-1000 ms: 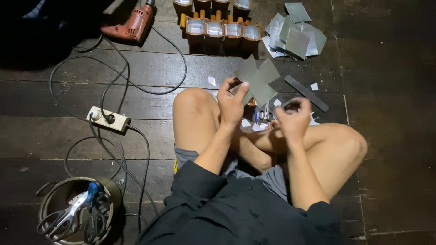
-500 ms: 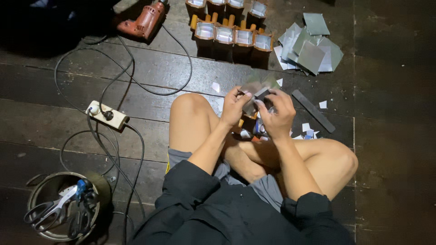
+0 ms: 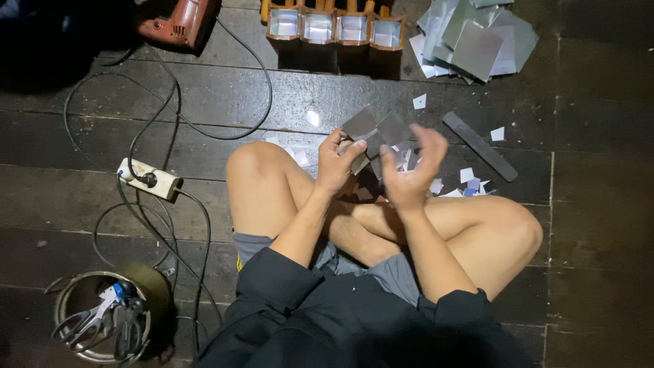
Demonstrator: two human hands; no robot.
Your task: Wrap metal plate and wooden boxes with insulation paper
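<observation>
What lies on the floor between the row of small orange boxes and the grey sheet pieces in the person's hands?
In the head view, dark floorboards with two small white scraps lie between the boxes and the held grey sheets.

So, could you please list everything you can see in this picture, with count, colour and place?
metal sheet piece: folded, grey, held in both hands
sheet pile: one, grey, top right
small boxes: four, orange with shiny insides, top centre
flat bar: one, dark, right of the hands
scraps: several, pale, on the floor
drill: one, red, top left
power strip: one, white, left
tin of tools: one, bottom left
left hand: gripping the piece
right hand: blurred, at the piece
</observation>
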